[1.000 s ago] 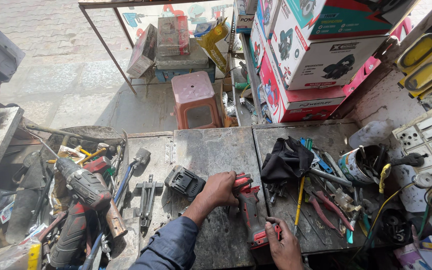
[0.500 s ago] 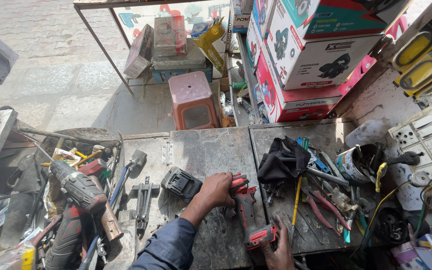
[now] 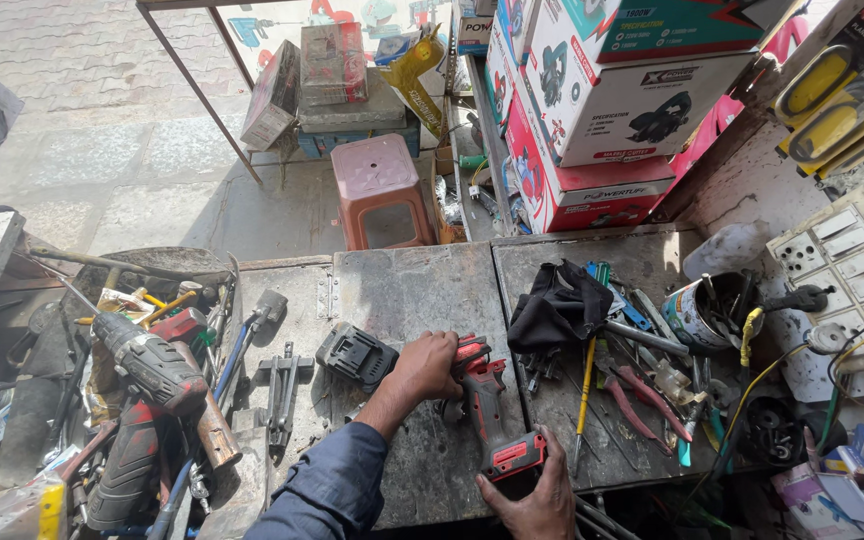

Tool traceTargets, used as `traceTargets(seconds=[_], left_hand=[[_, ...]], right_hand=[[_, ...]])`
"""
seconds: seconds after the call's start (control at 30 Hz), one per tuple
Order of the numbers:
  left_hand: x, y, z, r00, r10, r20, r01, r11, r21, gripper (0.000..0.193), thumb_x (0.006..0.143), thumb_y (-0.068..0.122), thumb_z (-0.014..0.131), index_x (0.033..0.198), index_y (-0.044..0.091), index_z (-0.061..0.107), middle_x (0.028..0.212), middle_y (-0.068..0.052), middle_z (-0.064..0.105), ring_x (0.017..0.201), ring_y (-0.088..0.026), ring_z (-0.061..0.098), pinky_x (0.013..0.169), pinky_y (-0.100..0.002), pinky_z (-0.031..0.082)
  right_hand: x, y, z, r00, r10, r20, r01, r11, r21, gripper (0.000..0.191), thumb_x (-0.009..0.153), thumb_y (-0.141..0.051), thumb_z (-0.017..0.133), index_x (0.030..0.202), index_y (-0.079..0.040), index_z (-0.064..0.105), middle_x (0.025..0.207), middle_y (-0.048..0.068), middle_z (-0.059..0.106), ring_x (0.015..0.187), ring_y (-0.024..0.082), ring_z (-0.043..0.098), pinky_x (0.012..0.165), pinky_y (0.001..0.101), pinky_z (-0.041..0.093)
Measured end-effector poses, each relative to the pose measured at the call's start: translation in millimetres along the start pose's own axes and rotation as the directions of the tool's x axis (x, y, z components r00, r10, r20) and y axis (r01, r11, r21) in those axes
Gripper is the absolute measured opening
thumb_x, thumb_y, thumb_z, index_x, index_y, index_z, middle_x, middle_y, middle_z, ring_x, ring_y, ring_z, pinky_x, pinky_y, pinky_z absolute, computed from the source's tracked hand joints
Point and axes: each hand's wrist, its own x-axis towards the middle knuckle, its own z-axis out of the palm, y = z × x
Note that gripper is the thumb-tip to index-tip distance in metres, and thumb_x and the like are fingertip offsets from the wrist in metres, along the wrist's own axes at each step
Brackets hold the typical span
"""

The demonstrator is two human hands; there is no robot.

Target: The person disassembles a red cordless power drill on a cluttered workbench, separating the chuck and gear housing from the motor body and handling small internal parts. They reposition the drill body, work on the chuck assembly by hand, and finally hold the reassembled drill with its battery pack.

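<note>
A red and black cordless drill (image 3: 488, 405) lies on the grey metal workbench (image 3: 402, 290), its head towards the far side and its handle base near me. My left hand (image 3: 427, 365) is closed around the drill's head. My right hand (image 3: 532, 495) holds the base of the handle at the bench's near edge. A black battery pack (image 3: 355, 355) lies just left of my left hand, apart from the drill.
A black cloth (image 3: 557, 305), pliers, screwdrivers and a tin of tools (image 3: 702, 312) crowd the bench's right side. A hammer (image 3: 252, 320) and a larger power drill (image 3: 147, 365) lie at the left. A pink stool (image 3: 382, 190) and stacked cardboard boxes (image 3: 612, 100) stand beyond.
Both hands have stayed on the drill. The right hand has slid slightly lower in view, near the handle base; the drill has barely shifted.
</note>
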Motion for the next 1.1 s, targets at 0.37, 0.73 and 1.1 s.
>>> traceTargets(seconds=[0.37, 0.73, 1.1], left_hand=[[5, 3, 3, 0.997, -0.026, 0.067, 0.026, 1.000, 0.004, 0.077, 0.059, 0.034, 0.090, 0.118, 0.003, 0.052, 0.120, -0.017, 0.062, 0.116, -0.036, 0.060, 0.097, -0.044, 0.053], [12, 2, 8, 0.994, -0.031, 0.106, 0.030, 0.999, 0.012, 0.082, 0.058, 0.036, 0.090, 0.123, 0.003, 0.050, 0.123, -0.018, 0.060, 0.118, -0.037, 0.059, 0.100, -0.043, 0.053], [10, 2, 6, 0.997, -0.021, 0.080, 0.025, 0.998, -0.054, 0.082, 0.058, 0.033, 0.090, 0.122, 0.003, 0.050, 0.122, -0.018, 0.060, 0.117, -0.038, 0.058, 0.100, -0.044, 0.052]], right_hand=[[6, -4, -9, 0.988, 0.090, 0.123, -0.080, 0.993, -0.084, 0.134, 0.052, -0.055, 0.100, 0.152, -0.011, 0.022, 0.138, 0.022, 0.051, 0.124, 0.036, 0.059, 0.105, 0.0483, 0.048], [11, -18, -22, 0.983, 0.100, 0.152, -0.072, 0.981, -0.179, 0.130, 0.053, -0.060, 0.094, 0.151, -0.014, 0.023, 0.139, 0.022, 0.052, 0.122, 0.038, 0.060, 0.102, 0.0492, 0.050], [15, -3, -22, 0.976, 0.075, 0.203, -0.051, 0.992, -0.120, 0.135, 0.051, -0.062, 0.094, 0.152, -0.009, 0.023, 0.143, 0.026, 0.046, 0.128, 0.039, 0.051, 0.105, 0.0497, 0.043]])
